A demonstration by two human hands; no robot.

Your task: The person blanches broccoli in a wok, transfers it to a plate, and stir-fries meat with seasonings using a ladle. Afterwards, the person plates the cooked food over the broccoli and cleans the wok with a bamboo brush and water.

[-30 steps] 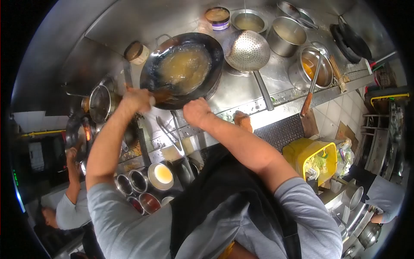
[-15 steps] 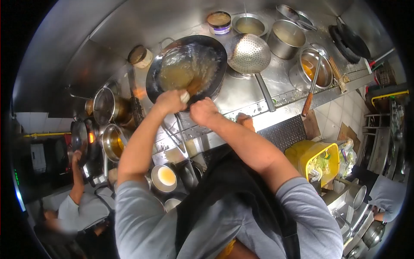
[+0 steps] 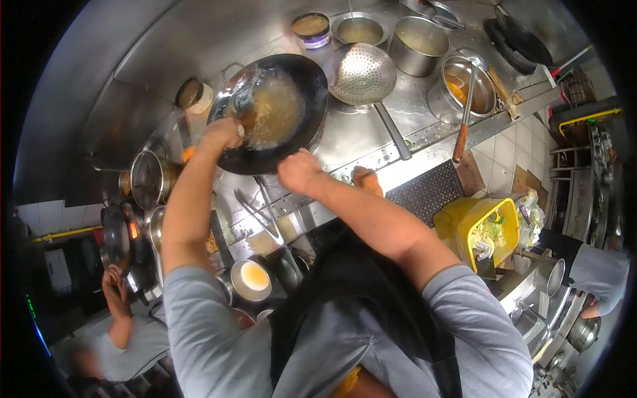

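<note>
A large dark wok [image 3: 312, 86], with cloudy swirling water [image 3: 275, 103] in it, sits on the steel cooktop. My left hand [image 3: 224, 134] is closed over the wok's left near side, around a brown brush-like tool [image 3: 247, 119]. The tool's lower end is blurred in the water. At the near rim my right hand [image 3: 300, 171] forms a fist gripping the wok's edge; its fingers partly hide the exact hold. To the right lies a perforated strainer ladle [image 3: 361, 73], its handle toward me.
Steel pots [image 3: 419, 45] and a pot of orange liquid [image 3: 458, 86] stand at the back right. Below them is a yellow bin [image 3: 458, 229] of scraps. Tongs [image 3: 255, 212] and a pan [image 3: 251, 292] are near my left forearm. A co-worker's hand [image 3: 114, 282] shows far left.
My left hand has swept the brown tool from the wok's near middle to its left side. My right hand stays at the near rim. The whole view has shifted slightly.
</note>
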